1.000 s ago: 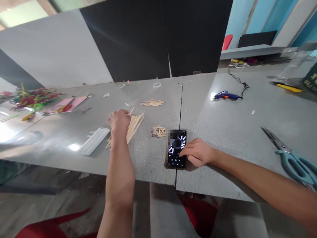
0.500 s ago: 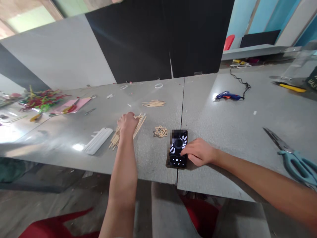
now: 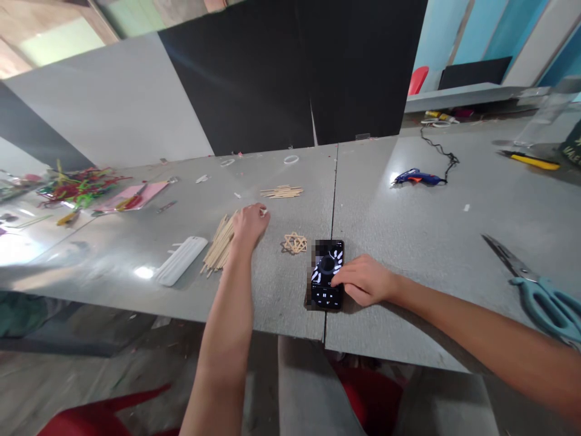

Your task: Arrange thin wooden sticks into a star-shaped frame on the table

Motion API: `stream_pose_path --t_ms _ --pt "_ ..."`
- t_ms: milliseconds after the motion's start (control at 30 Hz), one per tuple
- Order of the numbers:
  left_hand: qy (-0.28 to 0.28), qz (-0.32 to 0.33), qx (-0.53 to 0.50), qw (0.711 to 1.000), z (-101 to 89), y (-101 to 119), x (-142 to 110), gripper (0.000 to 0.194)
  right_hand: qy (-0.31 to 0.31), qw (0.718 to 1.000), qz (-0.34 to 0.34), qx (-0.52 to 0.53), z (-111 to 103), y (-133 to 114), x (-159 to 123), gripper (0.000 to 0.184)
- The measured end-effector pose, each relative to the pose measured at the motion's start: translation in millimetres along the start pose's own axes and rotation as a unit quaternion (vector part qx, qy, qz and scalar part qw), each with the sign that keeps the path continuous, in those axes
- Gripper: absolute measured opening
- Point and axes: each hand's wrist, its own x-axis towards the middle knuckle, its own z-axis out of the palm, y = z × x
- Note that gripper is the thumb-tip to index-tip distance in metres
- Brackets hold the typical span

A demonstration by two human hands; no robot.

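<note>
My left hand (image 3: 251, 225) is at the right edge of a pile of thin wooden sticks (image 3: 219, 247), its fingers curled together. A small pale tip shows by the fingertips, but what they grip is hidden. My right hand (image 3: 365, 280) rests beside a smartphone (image 3: 327, 295), index finger stretched onto the lit screen and the other fingers loosely bent. The phone shows a media player, partly pixelated. Between the stick pile and the phone lies a small star-shaped piece made of sticks (image 3: 295, 243). Farther back is a smaller row of sticks (image 3: 281, 192).
A white case-like object (image 3: 182, 261) lies left of the pile. Right are a blue glue gun (image 3: 418, 177) with cord, teal scissors (image 3: 540, 297) and a yellow cutter (image 3: 531, 159). Colourful pipe cleaners (image 3: 86, 184) and a pink sheet (image 3: 154, 192) lie far left. Black panels (image 3: 299, 72) stand behind.
My left hand has moved to the right, from over the middle of the stick pile to its right edge, uncovering more sticks. My right hand stays at the phone.
</note>
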Motion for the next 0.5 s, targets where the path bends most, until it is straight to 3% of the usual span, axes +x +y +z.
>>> stream_pose_path --t_ms 133,267,400,500 --pt "0.018 0.099 0.006 0.995 18.8 16.1 17.7 0.049 0.014 1.0 0.002 0.007 -0.7 -0.3 0.5 0.033" --pt "0.0 0.186 0.082 0.979 24.2 36.9 61.9 0.057 0.005 1.0 0.011 0.008 -2.2 -1.8 2.1 0.032" --pt "-0.088 0.216 0.163 0.959 29.4 57.5 110.8 0.061 0.021 0.999 0.016 0.024 0.9 -2.6 3.5 0.032" --pt "-0.13 0.21 0.195 0.949 37.5 70.0 132.1 0.044 0.038 0.999 0.02 0.03 3.4 -3.2 4.1 0.032"
